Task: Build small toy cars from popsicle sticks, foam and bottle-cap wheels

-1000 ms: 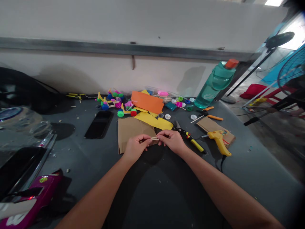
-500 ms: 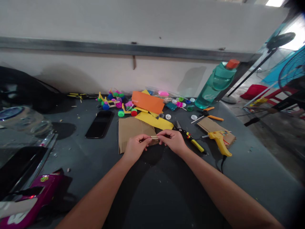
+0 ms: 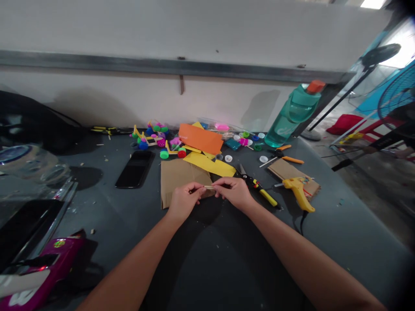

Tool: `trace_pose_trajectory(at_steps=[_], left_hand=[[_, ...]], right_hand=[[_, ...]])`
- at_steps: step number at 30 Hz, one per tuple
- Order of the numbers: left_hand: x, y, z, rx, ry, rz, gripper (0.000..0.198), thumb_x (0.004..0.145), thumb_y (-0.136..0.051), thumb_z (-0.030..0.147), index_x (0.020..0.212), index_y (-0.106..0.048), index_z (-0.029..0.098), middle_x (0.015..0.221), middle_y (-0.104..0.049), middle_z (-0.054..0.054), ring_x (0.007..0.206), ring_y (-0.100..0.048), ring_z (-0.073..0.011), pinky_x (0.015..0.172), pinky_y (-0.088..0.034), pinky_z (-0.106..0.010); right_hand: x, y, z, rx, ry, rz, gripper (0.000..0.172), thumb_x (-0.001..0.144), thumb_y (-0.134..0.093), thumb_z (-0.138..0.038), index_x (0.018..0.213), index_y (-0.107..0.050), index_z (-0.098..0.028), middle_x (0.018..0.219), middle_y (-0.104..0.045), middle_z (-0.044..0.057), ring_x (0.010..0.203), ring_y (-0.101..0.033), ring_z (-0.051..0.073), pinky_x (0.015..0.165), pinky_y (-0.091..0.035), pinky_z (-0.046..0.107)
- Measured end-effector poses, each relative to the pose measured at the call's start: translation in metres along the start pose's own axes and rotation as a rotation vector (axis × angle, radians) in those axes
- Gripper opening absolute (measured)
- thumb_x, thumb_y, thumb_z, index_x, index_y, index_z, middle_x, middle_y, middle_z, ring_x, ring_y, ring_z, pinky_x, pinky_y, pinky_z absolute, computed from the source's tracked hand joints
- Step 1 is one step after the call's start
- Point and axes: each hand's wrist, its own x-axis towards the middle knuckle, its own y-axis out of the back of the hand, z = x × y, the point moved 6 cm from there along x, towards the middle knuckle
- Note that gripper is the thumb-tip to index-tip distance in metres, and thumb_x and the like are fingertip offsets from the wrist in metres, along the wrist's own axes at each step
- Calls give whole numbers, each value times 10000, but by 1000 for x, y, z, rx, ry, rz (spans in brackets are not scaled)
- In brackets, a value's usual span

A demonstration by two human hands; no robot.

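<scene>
Short, thin pale wooden sticks (image 3: pixel 209 187) span the gap between my two hands, just above the near edge of a cardboard sheet (image 3: pixel 175 175). My left hand (image 3: pixel 186 198) pinches their left end between thumb and fingers. At the right end, the fingertips of my right hand (image 3: pixel 234 192) are closed on them too. How many sticks there are is hard to make out, since fingers cover both ends. Beyond my hands lies a yellow paper strip (image 3: pixel 210 165). Scissors (image 3: pixel 244 173) and a yellow-handled cutter (image 3: pixel 267 198) rest beside my right hand.
A black phone (image 3: pixel 135 169) lies left of the cardboard. Small toy figures with colourful wheels (image 3: pixel 164 153) and orange paper (image 3: pixel 201 138) are at the back. To the right are a yellow glue gun (image 3: pixel 298 194), orange-handled pliers (image 3: pixel 292 160) and a teal bottle (image 3: pixel 289 116). A magenta device (image 3: pixel 61 259) sits front left.
The sticks between my fingertips appear closer together, and my right fingertips have shifted slightly left. Otherwise the table looks the same, with only a slight shift of the camera.
</scene>
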Motion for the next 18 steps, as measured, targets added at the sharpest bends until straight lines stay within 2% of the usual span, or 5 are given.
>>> trace_pose_trajectory(at_steps=[5,10,14,18], left_hand=[[1,0,-1,-8,6,5,163,734,-592,322,747,-675,183,516,-567,32,448,-513,-96,453,-421,-202],[5,-2,-11,-111,10,-8,286,727,-606,333,949,-666,163,667,-646,-6,471,-530,-94,481,-471,-223],[6,-2,-14,-155,-11,-8,209,728,-613,312,865,-671,165,669,-646,-8,548,-582,-106,564,-510,-227],[6,-1,-16,-247,64,10,180,704,-641,307,809,-654,162,665,-630,7,577,-596,-103,603,-532,-233]], right_hand=[[0,0,-5,-44,17,28,109,701,-610,-229,738,-695,-170,522,-619,-5,466,-554,100,441,-416,195],[0,-1,-3,-34,21,17,111,706,-614,-241,739,-692,-169,529,-625,-1,482,-570,109,461,-437,204],[1,-2,3,-7,-1,-6,137,721,-612,-264,775,-695,-170,535,-626,-6,470,-559,101,456,-436,205],[3,-3,9,88,-7,-11,220,764,-583,-310,892,-688,-165,567,-636,-4,471,-554,99,470,-456,221]])
